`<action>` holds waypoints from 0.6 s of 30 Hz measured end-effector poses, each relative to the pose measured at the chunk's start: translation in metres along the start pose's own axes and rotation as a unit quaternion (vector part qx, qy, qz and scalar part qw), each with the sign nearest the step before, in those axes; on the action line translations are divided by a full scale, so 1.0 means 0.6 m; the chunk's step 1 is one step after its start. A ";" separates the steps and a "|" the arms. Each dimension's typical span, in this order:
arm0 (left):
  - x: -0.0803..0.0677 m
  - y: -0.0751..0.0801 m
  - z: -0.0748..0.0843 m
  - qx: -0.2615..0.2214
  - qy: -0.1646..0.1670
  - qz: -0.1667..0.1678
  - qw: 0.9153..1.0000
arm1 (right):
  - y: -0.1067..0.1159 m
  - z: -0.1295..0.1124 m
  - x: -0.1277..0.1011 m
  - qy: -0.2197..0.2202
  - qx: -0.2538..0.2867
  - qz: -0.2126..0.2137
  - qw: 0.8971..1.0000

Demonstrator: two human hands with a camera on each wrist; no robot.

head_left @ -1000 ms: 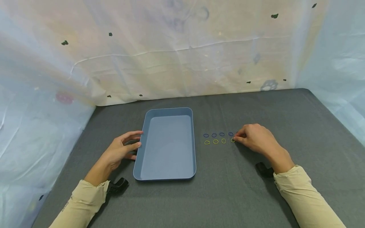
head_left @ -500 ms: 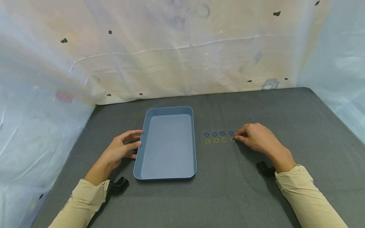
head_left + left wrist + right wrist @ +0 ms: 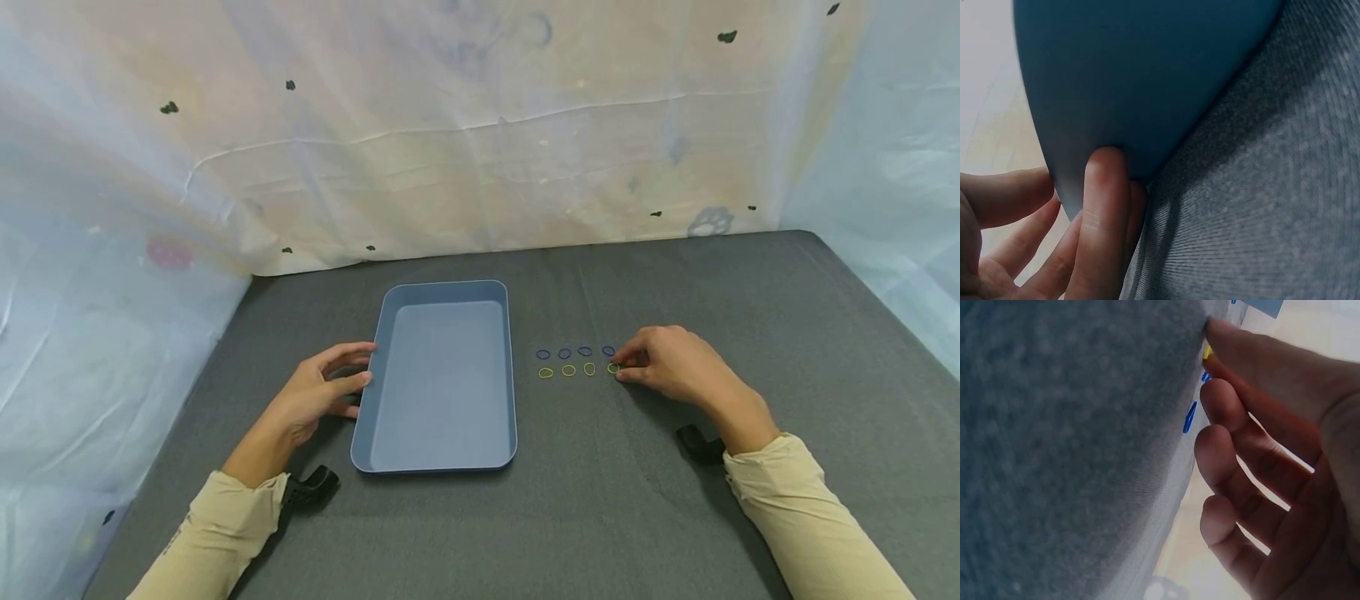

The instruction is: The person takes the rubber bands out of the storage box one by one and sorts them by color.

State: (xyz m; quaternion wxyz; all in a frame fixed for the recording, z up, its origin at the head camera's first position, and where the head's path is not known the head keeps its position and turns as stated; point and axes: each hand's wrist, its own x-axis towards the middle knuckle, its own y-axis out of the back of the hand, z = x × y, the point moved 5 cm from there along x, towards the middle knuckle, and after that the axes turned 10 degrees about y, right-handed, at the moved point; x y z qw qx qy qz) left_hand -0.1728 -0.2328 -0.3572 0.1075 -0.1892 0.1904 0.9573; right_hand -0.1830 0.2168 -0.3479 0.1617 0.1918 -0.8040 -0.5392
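Note:
A blue-grey rectangular tray lies on the grey cloth. My left hand is at its left side, fingertips touching the outer wall; the left wrist view shows these fingers against the tray wall. Thin loops like small rubber bands lie in two rows right of the tray: blue bands behind, yellow bands in front. My right hand is at the rightmost yellow band, thumb and index finger parted around it. A blue band shows near its other fingers in the right wrist view.
Grey cloth covers the table. A pale patterned sheet hangs along the back edge, with light-blue sheeting at both sides. Black wrist mounts stick out near the beige sleeves.
My right thumb and index finger have parted at the rightmost yellow band, where they were close together before. The left hand and tray have stayed in place; the head view has shifted slightly.

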 end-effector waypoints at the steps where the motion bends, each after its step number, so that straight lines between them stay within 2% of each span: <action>1: 0.000 0.000 0.000 -0.001 -0.001 0.000 1.000 | 0.000 0.000 0.000 0.001 0.000 0.001 1.000; 12: 0.001 0.001 -0.003 0.005 -0.001 0.001 1.000 | 0.015 0.003 0.000 -0.001 0.022 0.020 1.000; 18: 0.002 0.001 -0.007 0.002 -0.002 -0.001 1.000 | 0.024 0.000 -0.001 0.017 0.022 0.040 0.999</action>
